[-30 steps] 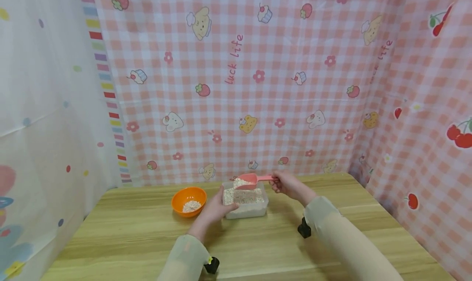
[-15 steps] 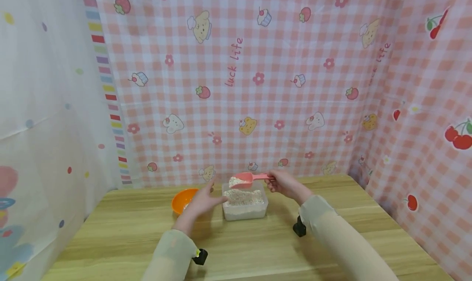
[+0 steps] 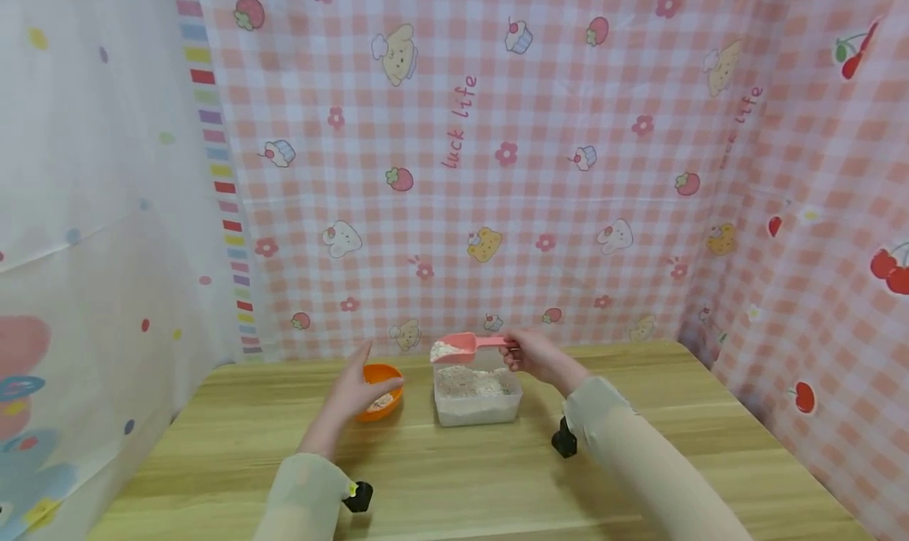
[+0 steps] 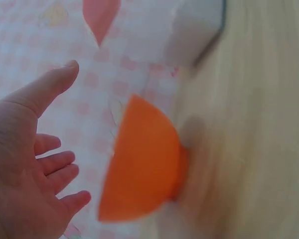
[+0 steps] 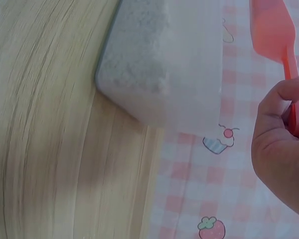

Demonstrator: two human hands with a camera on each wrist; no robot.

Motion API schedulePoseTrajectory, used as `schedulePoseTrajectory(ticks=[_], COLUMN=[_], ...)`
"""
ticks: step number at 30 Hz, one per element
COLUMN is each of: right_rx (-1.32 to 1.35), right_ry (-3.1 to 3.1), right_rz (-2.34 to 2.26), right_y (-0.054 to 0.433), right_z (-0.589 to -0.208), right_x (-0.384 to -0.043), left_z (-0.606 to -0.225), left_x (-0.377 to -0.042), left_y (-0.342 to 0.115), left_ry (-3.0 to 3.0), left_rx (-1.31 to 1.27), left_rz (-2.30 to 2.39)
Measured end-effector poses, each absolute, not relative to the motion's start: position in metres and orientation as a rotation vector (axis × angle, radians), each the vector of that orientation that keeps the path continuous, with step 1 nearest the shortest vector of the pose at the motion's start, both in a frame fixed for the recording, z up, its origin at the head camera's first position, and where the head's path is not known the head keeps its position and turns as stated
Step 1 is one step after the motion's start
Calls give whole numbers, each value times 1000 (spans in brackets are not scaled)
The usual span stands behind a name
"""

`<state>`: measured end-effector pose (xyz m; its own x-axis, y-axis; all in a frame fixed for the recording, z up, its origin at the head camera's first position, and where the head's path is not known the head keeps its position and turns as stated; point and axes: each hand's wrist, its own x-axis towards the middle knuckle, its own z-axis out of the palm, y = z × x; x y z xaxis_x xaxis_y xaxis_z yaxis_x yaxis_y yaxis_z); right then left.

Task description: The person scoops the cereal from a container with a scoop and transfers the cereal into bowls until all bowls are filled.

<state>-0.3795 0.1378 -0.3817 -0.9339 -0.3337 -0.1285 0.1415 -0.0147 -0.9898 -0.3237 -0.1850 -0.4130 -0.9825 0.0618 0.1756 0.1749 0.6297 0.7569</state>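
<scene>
My right hand (image 3: 534,355) grips the handle of a pink scoop (image 3: 463,347), which is heaped with pale oat-like flakes (image 3: 443,350). The scoop hangs over the left side of a clear plastic tub (image 3: 477,411) that holds more of these flakes. In the right wrist view the fingers and thumb curl round the scoop's handle (image 5: 297,117). To the left, an orange bowl (image 3: 394,399) has a small pile of flakes in it. My left hand (image 3: 353,389) is spread at the bowl's left side, overlapping it in the head view. Its palm holds nothing in the left wrist view.
Both vessels stand on a wood-grain table (image 3: 454,478), near its back edge. A pink checked cloth (image 3: 454,202) hangs right behind it, with more cloth at the left and right sides. Black devices (image 3: 564,438) are strapped at both wrists.
My left hand has let go of the tub and moved left to the bowl. The loaded scoop has shifted left, from over the tub's middle toward its left edge.
</scene>
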Motion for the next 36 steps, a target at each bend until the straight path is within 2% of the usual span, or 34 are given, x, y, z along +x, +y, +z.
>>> schedulePoseTrajectory(ticks=[25, 36], right_rx=[-249, -271], right_ry=[1943, 1926], right_rz=[-1962, -1946], right_y=[94, 72], right_z=[-387, -385], right_x=[-382, -382], left_z=[-461, -459], left_x=[-311, -311], left_y=[-214, -213], left_ry=[-2708, -2664], left_rx=[-33, -32], left_rz=[-1305, -1362])
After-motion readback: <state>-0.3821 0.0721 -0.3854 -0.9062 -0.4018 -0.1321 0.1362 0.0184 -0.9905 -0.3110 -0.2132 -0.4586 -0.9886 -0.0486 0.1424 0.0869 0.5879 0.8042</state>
